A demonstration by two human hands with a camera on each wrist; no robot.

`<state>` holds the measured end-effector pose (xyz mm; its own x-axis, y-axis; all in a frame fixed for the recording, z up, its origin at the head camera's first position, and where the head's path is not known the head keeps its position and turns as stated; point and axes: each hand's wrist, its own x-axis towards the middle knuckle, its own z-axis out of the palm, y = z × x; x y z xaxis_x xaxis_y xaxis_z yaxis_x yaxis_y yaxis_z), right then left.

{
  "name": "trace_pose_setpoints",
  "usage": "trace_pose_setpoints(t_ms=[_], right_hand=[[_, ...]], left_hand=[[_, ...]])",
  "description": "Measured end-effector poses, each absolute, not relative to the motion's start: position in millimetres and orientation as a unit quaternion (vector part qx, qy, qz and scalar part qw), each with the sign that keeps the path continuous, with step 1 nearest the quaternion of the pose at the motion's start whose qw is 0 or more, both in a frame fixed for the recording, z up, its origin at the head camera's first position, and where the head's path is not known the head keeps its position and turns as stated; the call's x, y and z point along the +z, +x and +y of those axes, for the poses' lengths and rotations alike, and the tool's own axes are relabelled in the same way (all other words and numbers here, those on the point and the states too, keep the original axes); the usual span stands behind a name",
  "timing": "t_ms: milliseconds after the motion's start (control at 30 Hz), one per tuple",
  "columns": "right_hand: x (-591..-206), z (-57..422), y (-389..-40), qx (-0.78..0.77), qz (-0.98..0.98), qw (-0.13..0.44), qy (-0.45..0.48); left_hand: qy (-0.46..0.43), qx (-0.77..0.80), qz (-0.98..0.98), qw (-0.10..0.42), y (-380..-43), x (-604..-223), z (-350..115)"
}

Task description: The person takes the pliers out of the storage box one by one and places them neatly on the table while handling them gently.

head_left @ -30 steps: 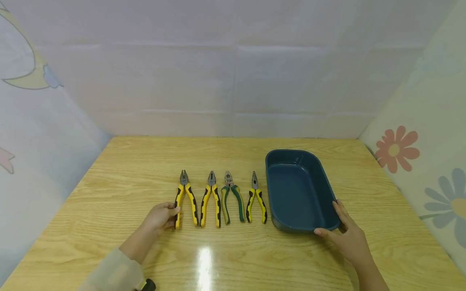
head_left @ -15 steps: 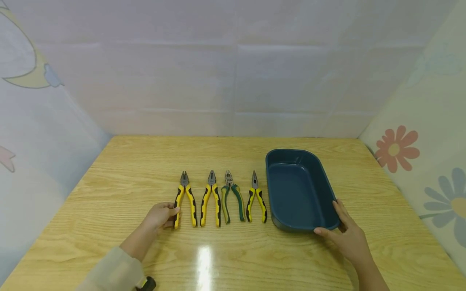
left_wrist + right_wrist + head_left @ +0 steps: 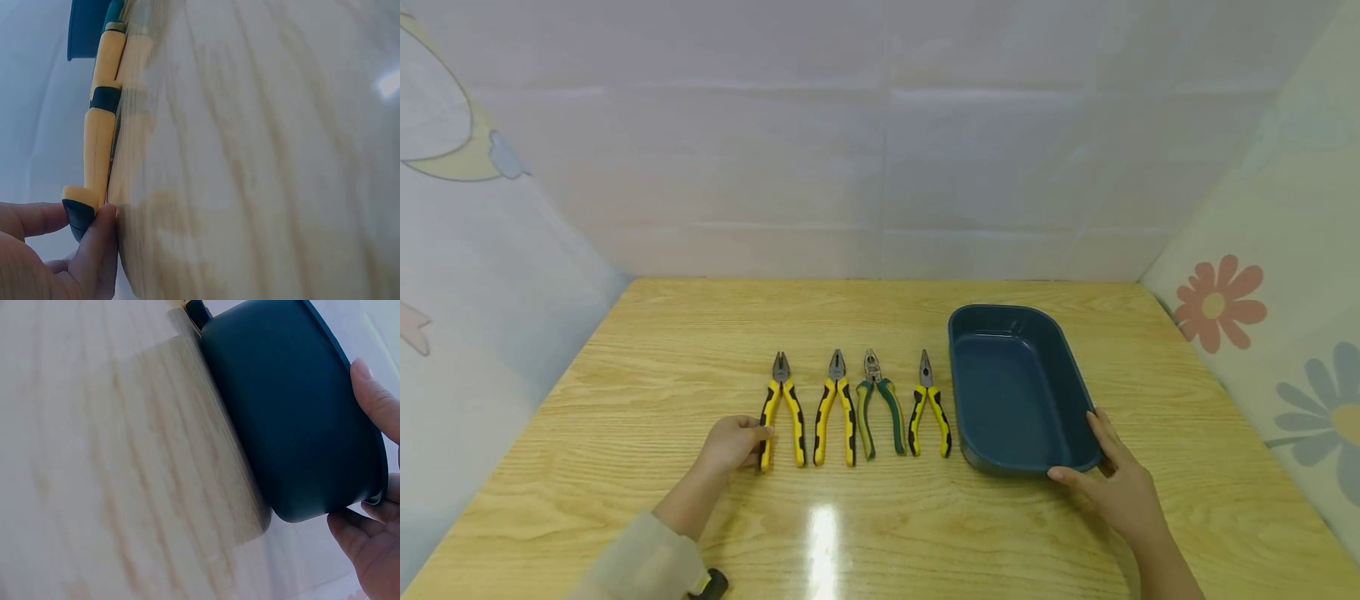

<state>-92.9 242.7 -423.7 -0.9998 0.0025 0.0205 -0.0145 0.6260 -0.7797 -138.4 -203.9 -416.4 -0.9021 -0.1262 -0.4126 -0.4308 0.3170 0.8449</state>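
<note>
On the table, a row of pliers lies with jaws toward the back wall. My left hand pinches the left handle of the leftmost yellow-and-black combination pliers. In the left wrist view, thumb and fingers hold the handle end of these pliers. To their right are a second yellow-and-black pair, green-handled pliers and smaller needle-nose pliers. My right hand grips the near right corner of a deep, dark blue tray, thumb at the rim and fingers along the side.
The wooden table meets a pale wall at the back. Side walls with printed flowers and a moon stand left and right. A small black object shows beside the left sleeve.
The leftmost pliers' right handle has shifted slightly left, widening the gap to the second pair. Both hands keep their holds, and the tray stays in place.
</note>
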Motion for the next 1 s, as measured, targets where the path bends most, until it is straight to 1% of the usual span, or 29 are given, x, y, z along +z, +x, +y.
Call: trace_pose_setpoints(t_ms=[100,333,533,700,867,1000], right_hand=[[-422.9,243.0,-93.2,0.426,-0.905,0.008,0.003],[-422.2,242.4,-93.2,0.408,-0.913,-0.007,-0.004],[-418.5,241.3,-94.6,0.404,-0.915,-0.021,-0.002],[-416.2,240.1,-94.9,0.4,-0.916,-0.034,-0.006],[-416.6,238.2,-92.3,0.385,-0.922,-0.025,0.005],[-414.5,235.5,-90.1,0.355,-0.934,0.002,0.036]], left_hand=[[-0.164,0.526,0.825,0.127,-137.4,-414.7,-203.8],[-0.121,0.396,0.905,0.097,-135.7,-413.4,-206.4],[-0.101,0.358,0.926,0.071,-135.0,-413.9,-207.1],[-0.088,0.34,0.934,0.062,-135.3,-412.8,-207.1],[-0.065,0.321,0.942,0.072,-138.5,-411.8,-205.3],[-0.01,0.292,0.954,0.066,-137.7,-410.9,-198.0]])
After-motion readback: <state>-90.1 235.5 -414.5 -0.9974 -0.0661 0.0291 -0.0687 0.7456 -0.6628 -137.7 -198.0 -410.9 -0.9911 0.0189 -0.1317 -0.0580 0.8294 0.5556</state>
